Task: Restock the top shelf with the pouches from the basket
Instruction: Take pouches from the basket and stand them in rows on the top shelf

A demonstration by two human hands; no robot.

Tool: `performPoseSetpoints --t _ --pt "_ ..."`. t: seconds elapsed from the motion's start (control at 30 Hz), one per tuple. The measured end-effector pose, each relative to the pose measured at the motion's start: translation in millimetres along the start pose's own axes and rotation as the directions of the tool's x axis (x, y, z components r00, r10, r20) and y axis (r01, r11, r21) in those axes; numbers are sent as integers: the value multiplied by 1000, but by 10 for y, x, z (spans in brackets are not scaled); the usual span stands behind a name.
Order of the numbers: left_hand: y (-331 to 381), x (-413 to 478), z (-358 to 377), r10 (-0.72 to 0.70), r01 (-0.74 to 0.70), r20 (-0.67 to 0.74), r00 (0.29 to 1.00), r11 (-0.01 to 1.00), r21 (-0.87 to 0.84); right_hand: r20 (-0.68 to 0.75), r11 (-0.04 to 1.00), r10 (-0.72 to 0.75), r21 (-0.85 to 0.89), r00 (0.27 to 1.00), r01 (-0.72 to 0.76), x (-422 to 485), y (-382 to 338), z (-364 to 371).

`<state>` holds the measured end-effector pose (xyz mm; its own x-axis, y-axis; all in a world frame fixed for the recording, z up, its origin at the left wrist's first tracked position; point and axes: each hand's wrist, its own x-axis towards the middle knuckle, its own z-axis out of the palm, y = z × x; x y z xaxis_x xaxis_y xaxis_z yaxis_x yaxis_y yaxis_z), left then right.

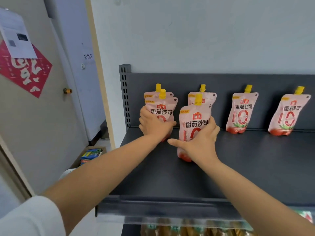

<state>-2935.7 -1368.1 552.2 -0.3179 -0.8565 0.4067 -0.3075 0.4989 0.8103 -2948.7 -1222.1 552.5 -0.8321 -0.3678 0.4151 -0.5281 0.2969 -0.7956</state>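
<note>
Pouches (242,113) of pink film with yellow screw caps stand along the top shelf (255,164), a dark grey deck with a matching back panel. Each one reads 海天 in a red house-shaped badge, 番茄沙司 in black below it, and a large red 0 under that.

Your left hand (154,124) has its fingers curled round the left front pouch (163,108). This pouch stands just ahead of a second one, whose cap and corner show behind it, near the slotted upright (125,96). Your right hand (201,142) grasps the middle front pouch (193,121) from its right side, with the thumb stretched across the lower face. That pouch is upright, and another stands behind it against the back panel. Two more stand apart to the right, each leaning slightly.

On the far wall to your left, a small sign (88,56) reads 补货区. A red diamond paper (27,70) with a white character hangs on the door, partly under a white printed sheet (17,34) whose text is too small to read. Lower down, a cardboard box (90,154) holds blue packets.
</note>
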Motion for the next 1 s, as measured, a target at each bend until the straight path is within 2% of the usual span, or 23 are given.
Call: performPoseSetpoints --t 0.1,0.17,0.23,0.37,0.47,0.67,0.83,0.9,1.0 --pt "-86 57 -159 50 -34 135 990 992 -121 -4 1000 -15 8 1000 15 -8 -31 66" --pt "-126 87 -296 60 20 248 967 950 -310 -5 1000 -16 0 1000 16 -6 -80 151" --pt "-157 109 -417 75 65 321 944 912 -404 -3 1000 -23 2 1000 23 6 -138 252" --pt "-225 152 -568 196 -106 271 942 944 -314 -3 999 -34 -26 999 33 47 -305 456" --pt "-250 209 -597 242 -176 235 941 946 -272 5 999 -36 -28 999 36 59 -398 610" --pt "-230 284 -589 198 -128 261 945 956 -263 -38 999 -15 -31 999 14 48 -459 775" --pt "-284 287 -654 169 -77 303 938 953 -292 -5 995 -11 -103 1000 10 -27 -448 759" --pt "-277 270 -718 178 -104 254 951 954 -281 32 987 -3 -158 999 8 -78 -431 683" --pt "-223 214 -893 262 -225 146 954 946 -232 52 944 -50 -324 997 64 -161 -399 443"
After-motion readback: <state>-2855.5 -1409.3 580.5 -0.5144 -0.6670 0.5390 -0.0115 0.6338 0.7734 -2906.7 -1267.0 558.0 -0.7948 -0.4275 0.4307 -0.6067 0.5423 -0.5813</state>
